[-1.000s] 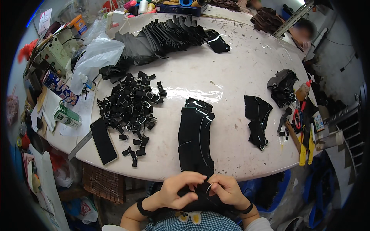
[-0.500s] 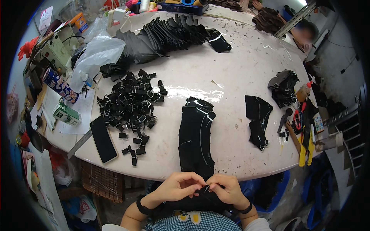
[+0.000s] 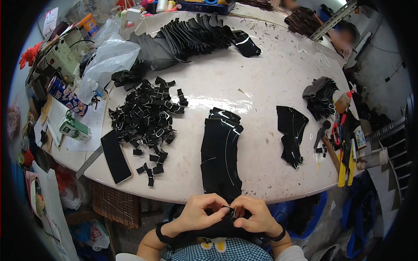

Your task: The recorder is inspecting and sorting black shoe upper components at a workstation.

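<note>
The table point(image 3: 261, 82) is whitish with dark specks. At its six o'clock, the panel point(image 3: 219, 161) is black with a thin white line; below it, the held piece point(image 3: 230, 211) is black with a silvery glint. At nine o'clock, the straps point(image 3: 141, 115) are black, their buckles silver. The carton point(image 3: 75, 127), farther toward nine, is green and white. At eleven, the stack point(image 3: 191, 41) is grey and black. At four, the handles point(image 3: 342, 169) are yellow. The apron point(image 3: 196, 253) has a blue-and-white check.
</note>
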The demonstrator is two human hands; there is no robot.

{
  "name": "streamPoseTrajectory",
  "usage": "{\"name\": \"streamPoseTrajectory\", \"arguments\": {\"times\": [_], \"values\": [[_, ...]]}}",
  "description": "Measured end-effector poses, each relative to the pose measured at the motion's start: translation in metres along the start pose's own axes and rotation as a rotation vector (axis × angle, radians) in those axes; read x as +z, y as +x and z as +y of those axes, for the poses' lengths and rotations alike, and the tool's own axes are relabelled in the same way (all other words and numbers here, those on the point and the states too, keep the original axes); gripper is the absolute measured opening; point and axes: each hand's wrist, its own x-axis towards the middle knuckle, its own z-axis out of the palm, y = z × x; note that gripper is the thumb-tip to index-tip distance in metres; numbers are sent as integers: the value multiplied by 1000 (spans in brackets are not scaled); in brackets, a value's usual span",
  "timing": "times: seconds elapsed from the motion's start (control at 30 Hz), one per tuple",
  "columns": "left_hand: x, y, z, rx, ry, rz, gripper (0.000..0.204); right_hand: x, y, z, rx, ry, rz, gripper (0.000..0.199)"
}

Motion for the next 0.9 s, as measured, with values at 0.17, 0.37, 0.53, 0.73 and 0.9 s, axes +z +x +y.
{"name": "streamPoseTrajectory", "arguments": {"times": [0.17, 0.37, 0.53, 0.73, 0.9], "values": [[-4, -2, 1, 21, -23, -9, 10, -2, -1, 1, -71, -19, 41, 10], [-9, -1, 7, -225, -453, -138, 16, -4, -2, 0, -90, -39, 84, 7], [-2, -2, 4, -152, -392, -94, 15, -4, -2, 0, -143, -90, 91, 8], [3, -10, -2, -36, -120, -64, 12, -8, -9, -2, -273, -289, 66, 9], [4, -11, -2, -32, -50, -37, 13, -6, -11, -4, -114, -204, 35, 12]]}}
